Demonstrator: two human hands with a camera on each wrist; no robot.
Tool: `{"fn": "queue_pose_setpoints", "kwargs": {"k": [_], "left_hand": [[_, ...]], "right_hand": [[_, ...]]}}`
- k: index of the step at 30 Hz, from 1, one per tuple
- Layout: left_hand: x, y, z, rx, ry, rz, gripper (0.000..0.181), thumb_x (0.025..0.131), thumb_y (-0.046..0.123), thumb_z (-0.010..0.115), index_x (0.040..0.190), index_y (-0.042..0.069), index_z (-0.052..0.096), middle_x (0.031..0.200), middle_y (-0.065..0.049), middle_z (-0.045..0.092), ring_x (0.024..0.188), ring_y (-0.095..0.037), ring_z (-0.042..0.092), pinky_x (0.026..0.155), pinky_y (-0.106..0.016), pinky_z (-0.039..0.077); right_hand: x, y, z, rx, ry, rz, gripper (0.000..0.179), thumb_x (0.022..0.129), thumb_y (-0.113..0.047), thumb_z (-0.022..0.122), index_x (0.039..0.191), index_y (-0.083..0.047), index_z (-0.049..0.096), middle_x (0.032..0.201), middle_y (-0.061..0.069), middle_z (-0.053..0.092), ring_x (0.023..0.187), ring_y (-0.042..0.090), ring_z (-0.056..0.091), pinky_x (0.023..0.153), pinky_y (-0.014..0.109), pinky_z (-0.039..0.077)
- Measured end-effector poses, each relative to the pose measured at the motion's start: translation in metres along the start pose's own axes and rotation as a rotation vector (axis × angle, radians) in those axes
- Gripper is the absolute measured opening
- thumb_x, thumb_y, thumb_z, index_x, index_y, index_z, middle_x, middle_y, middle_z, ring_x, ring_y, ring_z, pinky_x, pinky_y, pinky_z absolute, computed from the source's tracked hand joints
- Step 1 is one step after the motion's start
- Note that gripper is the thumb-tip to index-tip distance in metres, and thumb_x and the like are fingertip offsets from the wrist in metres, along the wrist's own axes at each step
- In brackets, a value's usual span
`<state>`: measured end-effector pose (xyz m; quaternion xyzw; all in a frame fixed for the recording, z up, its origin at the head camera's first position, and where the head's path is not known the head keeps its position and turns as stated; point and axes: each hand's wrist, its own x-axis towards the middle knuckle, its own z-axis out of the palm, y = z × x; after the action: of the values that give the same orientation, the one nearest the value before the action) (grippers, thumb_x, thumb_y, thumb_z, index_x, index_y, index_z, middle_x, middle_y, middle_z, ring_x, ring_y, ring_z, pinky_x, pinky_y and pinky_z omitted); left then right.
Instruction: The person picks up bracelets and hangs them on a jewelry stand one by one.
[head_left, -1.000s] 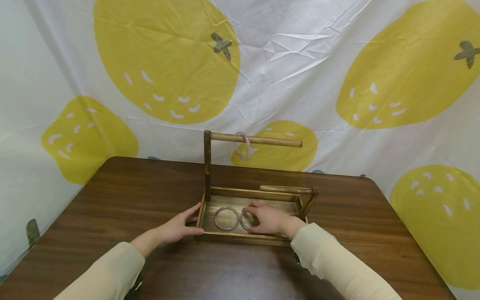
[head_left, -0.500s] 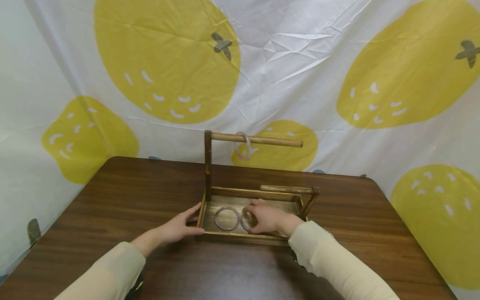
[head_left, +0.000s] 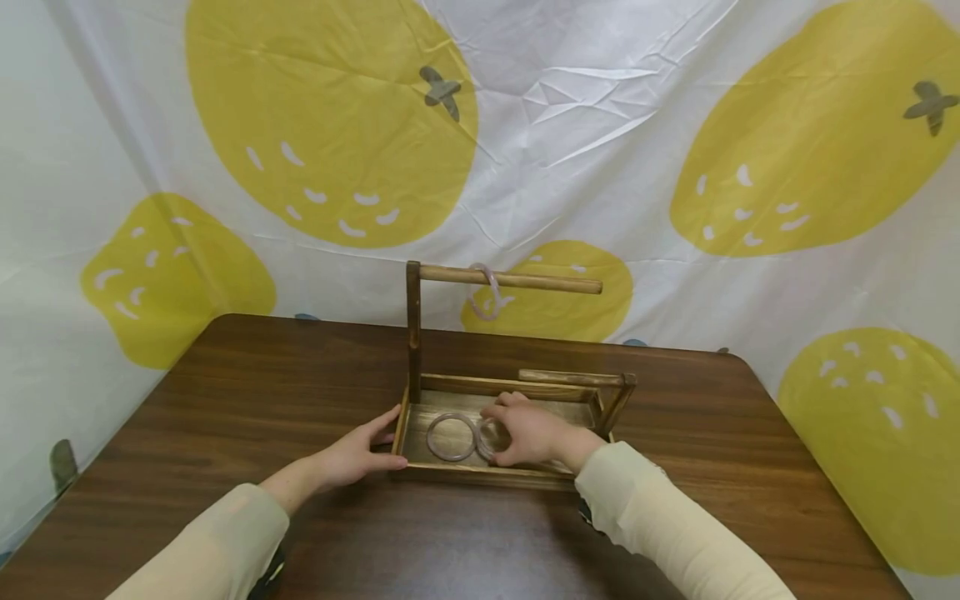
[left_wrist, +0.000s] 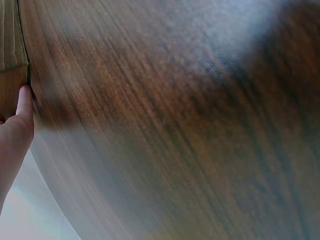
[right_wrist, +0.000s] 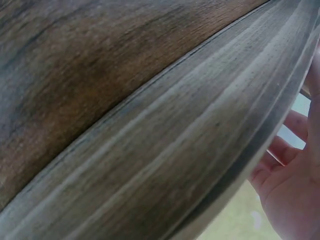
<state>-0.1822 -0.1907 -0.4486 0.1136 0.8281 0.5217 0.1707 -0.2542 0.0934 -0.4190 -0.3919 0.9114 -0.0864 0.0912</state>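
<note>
A wooden jewellery stand (head_left: 480,476) has a shallow tray and two horizontal bars. My left hand (head_left: 347,455) steadies the tray's left end, with its thumb (left_wrist: 25,102) straight against the front corner and its fingers along the side wall. Inside the tray lies a pale, purplish bangle (head_left: 452,459). Beside it, my right hand (head_left: 534,434) pinches a second bangle (head_left: 480,446) between thumb and fingers; the palm hides its right part. A third bangle (head_left: 495,293) hangs from the upper bar (head_left: 551,283). In the right wrist view, my hand (right_wrist: 292,192) appears behind the front wall.
The lower bar (head_left: 566,378) reaches left over the tray from a short post at its right end. A tall post (head_left: 414,333) rises at the left end. Around the stand extends a dark wooden table (head_left: 285,392), with a lemon-print cloth (head_left: 570,167) behind it.
My right fingers have shifted slightly left and away from me at the bangle, which shows a doubled edge now. The left hand stays in place on the tray.
</note>
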Motion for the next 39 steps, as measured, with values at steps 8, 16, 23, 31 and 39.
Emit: {"fn": "queue_pose_setpoints", "kwargs": {"k": [8,16,23,31,39], "left_hand": [[-0.001,0.002,0.000,-0.003,0.001,-0.003,0.087,0.087,0.020,0.067,0.149,0.000,0.010,0.151,-0.030,0.019,0.133,-0.043,0.034,0.103,-0.053,0.037],[-0.002,0.002,0.000,-0.006,0.002,-0.003,0.087,0.087,0.019,0.067,0.149,0.000,0.010,0.150,-0.030,0.019,0.133,-0.043,0.034,0.103,-0.054,0.037],[-0.003,0.004,0.001,-0.021,-0.005,-0.011,0.088,0.087,0.020,0.067,0.150,0.001,0.009,0.151,-0.030,0.018,0.134,-0.044,0.032,0.103,-0.054,0.036],[-0.003,0.006,0.001,-0.020,-0.007,-0.013,0.087,0.087,0.020,0.067,0.150,0.000,0.008,0.150,-0.031,0.019,0.134,-0.044,0.032,0.103,-0.054,0.036],[-0.003,0.007,0.001,-0.022,-0.018,-0.019,0.087,0.088,0.020,0.066,0.150,0.001,0.007,0.151,-0.030,0.018,0.135,-0.044,0.030,0.103,-0.055,0.036]], "right_hand": [[-0.003,-0.003,-0.006,0.053,-0.007,0.016,0.066,0.073,-0.028,0.074,0.131,-0.008,0.052,0.121,0.009,0.051,0.107,0.020,0.047,0.082,0.035,0.049],[-0.006,-0.003,-0.007,0.105,0.000,0.013,0.065,0.074,-0.030,0.074,0.132,-0.011,0.051,0.126,0.010,0.050,0.114,0.025,0.049,0.085,0.038,0.050],[-0.012,-0.010,-0.016,0.108,0.023,-0.034,0.066,0.074,-0.031,0.073,0.131,-0.009,0.051,0.122,0.009,0.051,0.111,0.024,0.050,0.089,0.040,0.048],[-0.018,-0.019,-0.024,0.101,0.037,-0.073,0.065,0.073,-0.033,0.074,0.130,-0.010,0.051,0.121,0.010,0.052,0.109,0.023,0.053,0.091,0.041,0.048],[-0.022,-0.025,-0.028,0.128,0.009,-0.067,0.065,0.075,-0.036,0.072,0.131,-0.010,0.049,0.122,0.010,0.051,0.105,0.021,0.056,0.086,0.038,0.049]]}}
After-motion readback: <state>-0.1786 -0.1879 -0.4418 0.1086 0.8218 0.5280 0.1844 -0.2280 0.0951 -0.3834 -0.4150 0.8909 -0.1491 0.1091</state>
